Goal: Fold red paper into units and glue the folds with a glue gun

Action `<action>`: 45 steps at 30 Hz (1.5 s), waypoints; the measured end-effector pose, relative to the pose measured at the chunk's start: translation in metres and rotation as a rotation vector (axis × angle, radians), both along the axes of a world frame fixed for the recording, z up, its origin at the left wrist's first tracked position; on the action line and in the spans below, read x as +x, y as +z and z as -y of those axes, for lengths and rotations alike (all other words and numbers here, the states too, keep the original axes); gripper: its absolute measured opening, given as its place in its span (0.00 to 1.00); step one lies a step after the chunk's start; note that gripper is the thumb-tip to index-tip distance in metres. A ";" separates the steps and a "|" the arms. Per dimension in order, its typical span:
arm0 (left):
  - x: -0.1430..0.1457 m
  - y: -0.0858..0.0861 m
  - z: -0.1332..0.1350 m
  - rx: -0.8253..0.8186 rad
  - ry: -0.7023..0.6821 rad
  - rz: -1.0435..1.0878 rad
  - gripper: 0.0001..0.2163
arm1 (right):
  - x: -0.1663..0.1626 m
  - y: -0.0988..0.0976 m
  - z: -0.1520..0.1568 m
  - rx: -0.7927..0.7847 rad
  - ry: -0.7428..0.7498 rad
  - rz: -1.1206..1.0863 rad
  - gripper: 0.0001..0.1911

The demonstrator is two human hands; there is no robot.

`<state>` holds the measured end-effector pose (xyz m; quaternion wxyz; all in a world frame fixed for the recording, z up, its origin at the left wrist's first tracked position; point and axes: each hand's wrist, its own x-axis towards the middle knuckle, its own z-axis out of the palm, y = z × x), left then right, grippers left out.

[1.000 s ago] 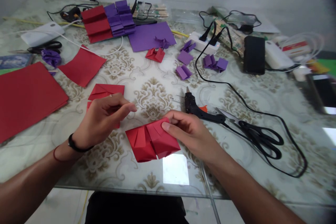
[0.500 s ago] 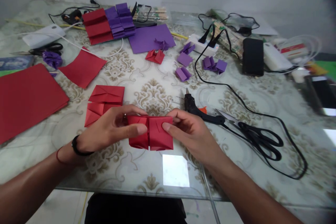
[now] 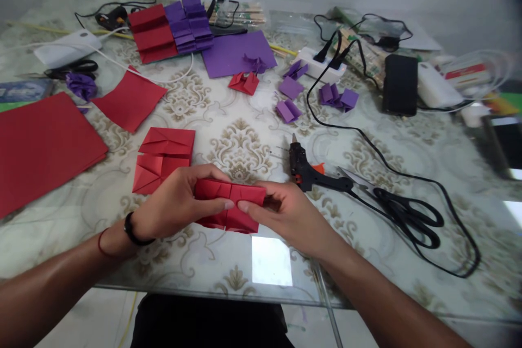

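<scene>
A folded piece of red paper (image 3: 243, 217) is held just above the near part of the table, creased into panels with a slit down its middle. My left hand (image 3: 183, 201) grips its left side, thumb on the front face and fingers behind. From the right, my right hand (image 3: 285, 212) pinches it the same way, its thumb tip close to the left one. The fingers behind the paper are mostly hidden. A second folded red paper (image 3: 165, 157) lies flat on the table beyond my left hand, showing diagonal creases.
To the right lie a black glue gun (image 3: 304, 166) and black-handled scissors (image 3: 408, 212), with a cord looping round them. Red sheets (image 3: 44, 152) are at left. Small purple folded pieces (image 3: 289, 111), a power strip (image 3: 316, 65) and a phone (image 3: 400, 85) sit farther back.
The held red paper has tipped, so a folded upper band now shows along its top. Both thumbs have moved closer together at its centre. The view has shifted slightly.
</scene>
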<state>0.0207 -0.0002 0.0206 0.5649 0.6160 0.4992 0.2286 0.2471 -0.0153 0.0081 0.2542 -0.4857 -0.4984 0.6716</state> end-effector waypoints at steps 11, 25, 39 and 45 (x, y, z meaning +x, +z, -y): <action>0.003 -0.003 0.001 0.072 -0.036 -0.054 0.13 | 0.000 0.000 0.003 0.097 0.010 -0.008 0.09; -0.001 0.000 -0.002 0.071 -0.016 -0.140 0.21 | 0.002 0.001 0.001 0.152 -0.021 0.101 0.22; 0.000 0.006 -0.003 0.185 0.009 -0.172 0.17 | 0.001 0.002 0.001 0.242 -0.036 0.013 0.14; -0.001 0.007 -0.003 0.227 0.019 -0.165 0.16 | 0.001 0.003 0.000 0.248 -0.048 0.010 0.17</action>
